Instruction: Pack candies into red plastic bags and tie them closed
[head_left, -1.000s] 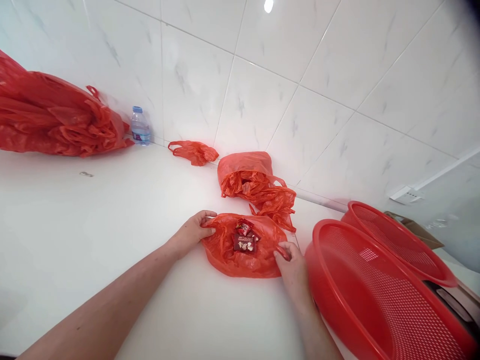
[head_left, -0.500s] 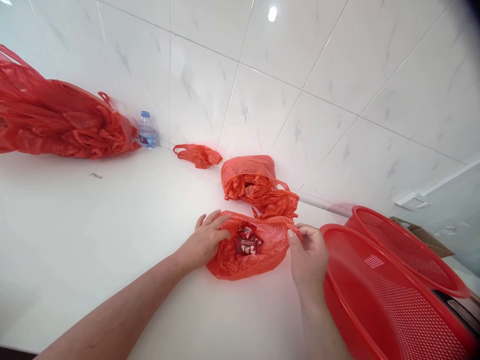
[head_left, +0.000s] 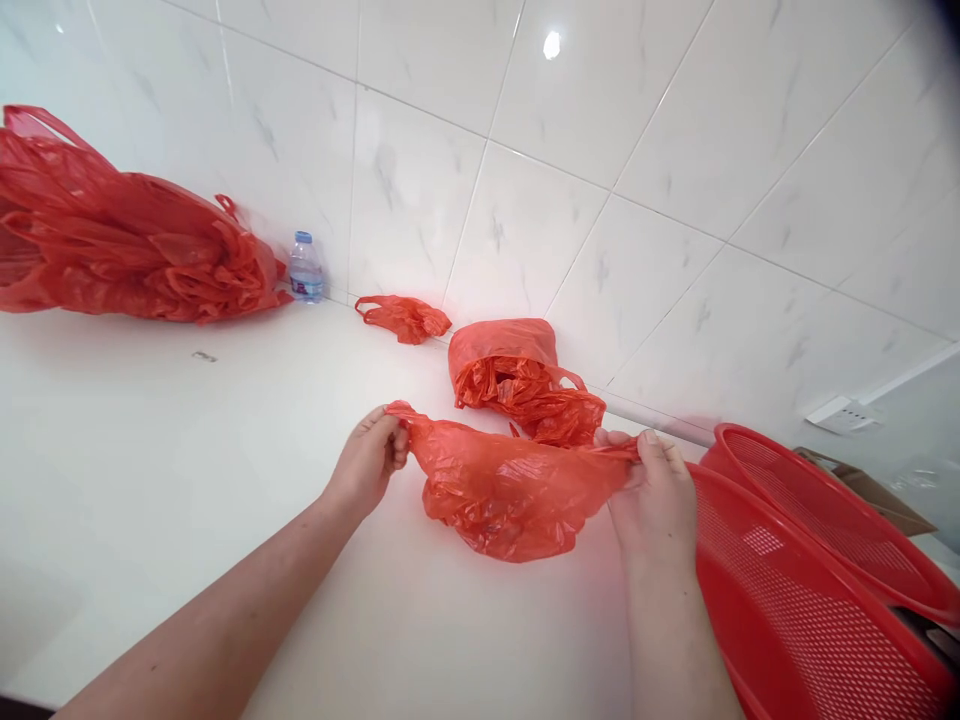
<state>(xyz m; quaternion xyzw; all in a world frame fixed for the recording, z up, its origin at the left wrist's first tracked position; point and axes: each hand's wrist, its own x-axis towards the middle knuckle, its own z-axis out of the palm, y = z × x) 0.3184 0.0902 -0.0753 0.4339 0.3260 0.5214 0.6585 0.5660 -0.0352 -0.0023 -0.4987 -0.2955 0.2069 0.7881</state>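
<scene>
A thin red plastic bag is stretched sideways between my two hands over the white table. My left hand is closed on its left upper corner. Gripping the right upper corner is my right hand, thumb on top. The bag's mouth is drawn into a nearly straight edge, and its lower part sags in crinkled folds. Whatever lies inside is hidden by the red film, apart from a faint darker patch.
Behind stand a folded-open red bag of crumpled bags, a small crumpled bag, a water bottle and a large red bag bundle, along the tiled wall. Red mesh baskets stand close by my right arm.
My left hand went from spread on the bag's edge to gripping its corner. Both hands moved apart, pulling the mouth taut; the small dark-red wrapped packets inside are now covered.
</scene>
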